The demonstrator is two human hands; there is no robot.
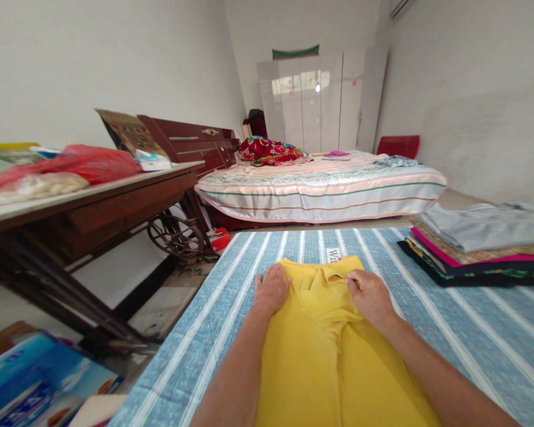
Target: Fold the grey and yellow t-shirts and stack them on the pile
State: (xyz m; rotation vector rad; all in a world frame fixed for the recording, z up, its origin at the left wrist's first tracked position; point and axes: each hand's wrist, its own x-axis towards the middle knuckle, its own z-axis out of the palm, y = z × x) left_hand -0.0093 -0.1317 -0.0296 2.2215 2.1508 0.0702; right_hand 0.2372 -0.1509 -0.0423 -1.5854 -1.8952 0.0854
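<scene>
A yellow garment point(302, 356), by its waist end and centre seam a pair of trousers, lies on a blue-and-white striped cloth point(231, 284) with its upper end away from me. My left hand point(272, 289) rests on the upper left edge, fingers laid out on the fabric. At the upper right, my right hand point(371, 295) pinches a raised fold of the waist between thumb and fingers. Creases gather in the fabric between both hands. The near ends of the trousers run out of view at the bottom.
On the right stands a stack of folded clothes point(476, 243). To the left is a sewing-machine table point(133, 193) bearing a red plastic bag point(98, 163). Below it sits a blue carton point(40, 379). A made bed point(320, 193) and a wardrobe point(311, 112) are beyond.
</scene>
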